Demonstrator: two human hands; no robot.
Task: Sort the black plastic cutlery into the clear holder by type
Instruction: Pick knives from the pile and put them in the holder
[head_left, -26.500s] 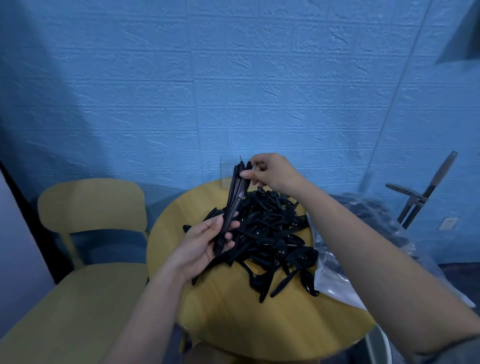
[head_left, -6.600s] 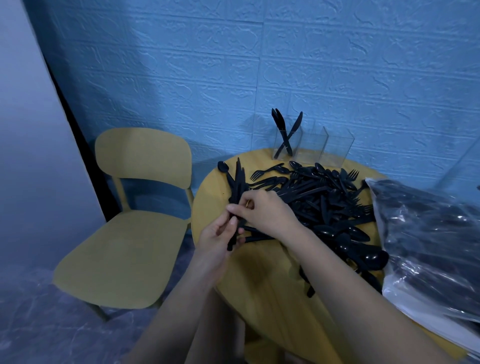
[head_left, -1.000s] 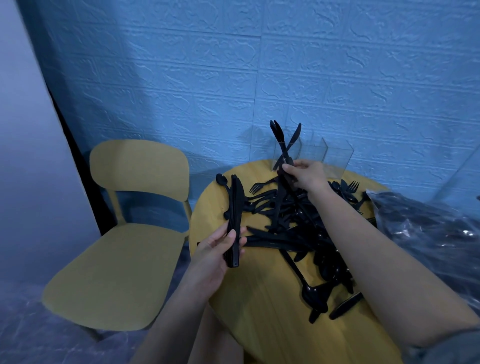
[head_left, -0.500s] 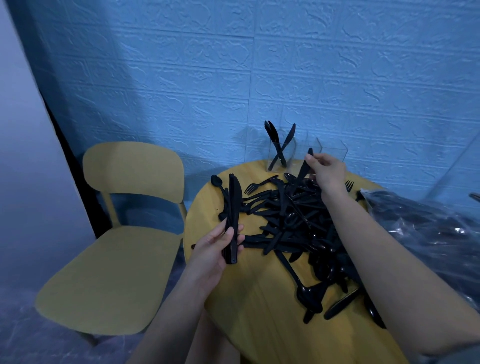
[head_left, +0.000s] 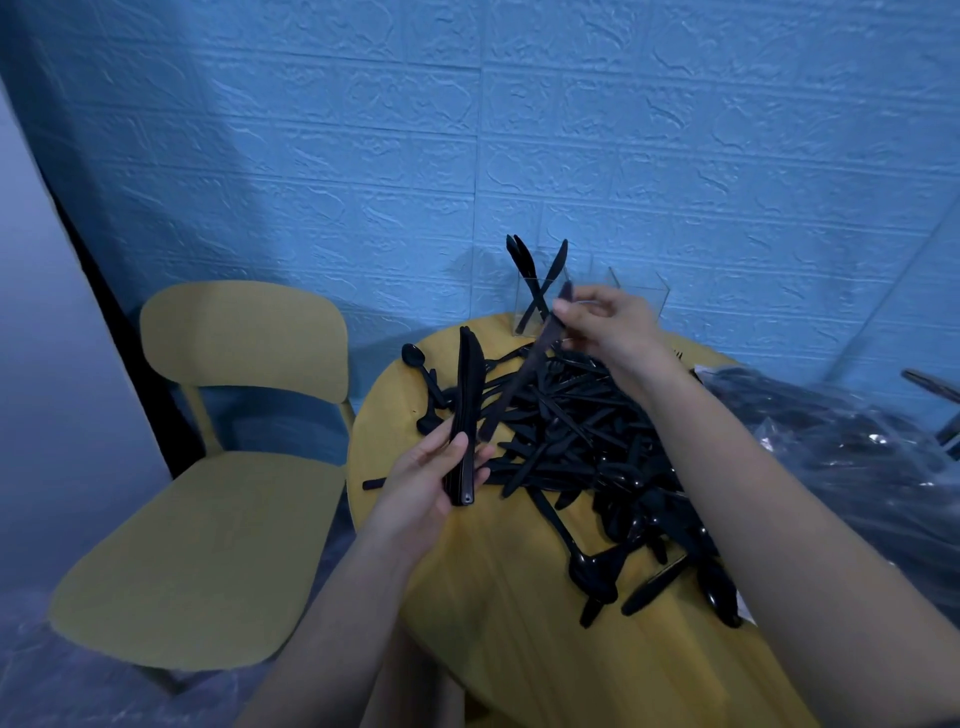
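The round yellow wooden table (head_left: 519, 623) carries everything, and most of its far and right side lies under the loose heap of black plastic cutlery (head_left: 597, 447), knives, forks and spoons tangled across one another. Off its right edge slumps a crinkled clear plastic bag (head_left: 857, 441) with more dark pieces inside. At the far edge, against the blue wall, stands the clear plastic holder (head_left: 636, 291); a few black knives (head_left: 535, 280) lean crossed in its left compartment, and the rest of it looks empty as far as I can tell.

My left hand (head_left: 426, 483) is near the table's left edge, fingers and thumb curled round a stacked bundle of black plastic knives (head_left: 466, 415), gripped low on the handles with the blades pointing up and away. My right hand (head_left: 608, 327) is just in front of the holder, thumb and fingertips pinching the upper end of a single black plastic knife (head_left: 524, 369) that slants down towards the bundle.

I judge these pieces very light, thin and smooth, stiff along their length but ready to flex or snap if bent. A stack will fan and slide apart unless squeezed flat across the handles, so the handle end is the place to hold. Single pieces lift best by one end, clear of the tangle.
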